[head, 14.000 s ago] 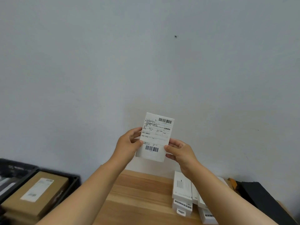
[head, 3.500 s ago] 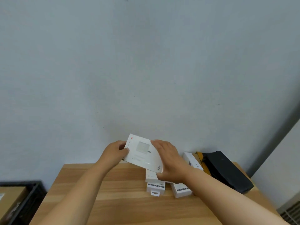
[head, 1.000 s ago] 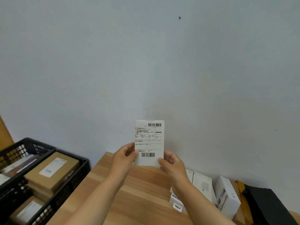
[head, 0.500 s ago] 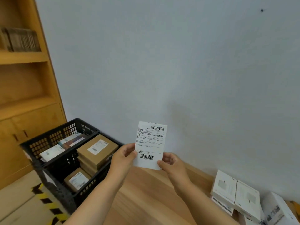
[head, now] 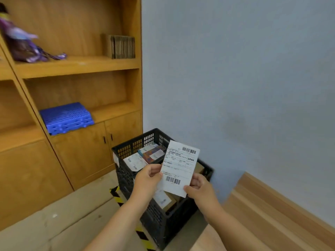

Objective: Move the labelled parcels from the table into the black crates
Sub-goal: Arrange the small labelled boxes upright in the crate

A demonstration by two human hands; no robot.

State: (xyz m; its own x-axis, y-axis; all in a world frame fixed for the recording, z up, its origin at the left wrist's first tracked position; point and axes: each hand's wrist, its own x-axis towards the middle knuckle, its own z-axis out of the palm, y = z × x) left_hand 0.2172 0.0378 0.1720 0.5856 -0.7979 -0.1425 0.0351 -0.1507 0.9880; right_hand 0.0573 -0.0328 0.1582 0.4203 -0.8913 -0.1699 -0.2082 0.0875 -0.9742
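I hold a flat white parcel (head: 179, 168) upright, its shipping label with two barcodes facing me. My left hand (head: 147, 180) grips its left edge and my right hand (head: 198, 186) pinches its lower right corner. The parcel hangs above the black crates (head: 137, 144), which stand on the floor to the left of the wooden table (head: 262, 214). Inside the far crate lie several labelled parcels (head: 136, 161), one with a colourful cover. More labelled parcels (head: 162, 199) show in the near crate below my hands.
A wooden shelf unit (head: 72, 87) with cupboard doors fills the left side; a blue plastic pallet (head: 66, 117) and stacked cardboard (head: 120, 46) sit on its shelves. Black and yellow floor tape (head: 117, 195) runs under the crates. A grey wall stands behind.
The view has swung left from the table to the crates and shelf unit. Both hands carried the white parcel along and it now hangs over the crates. The parcels left on the table are out of view.
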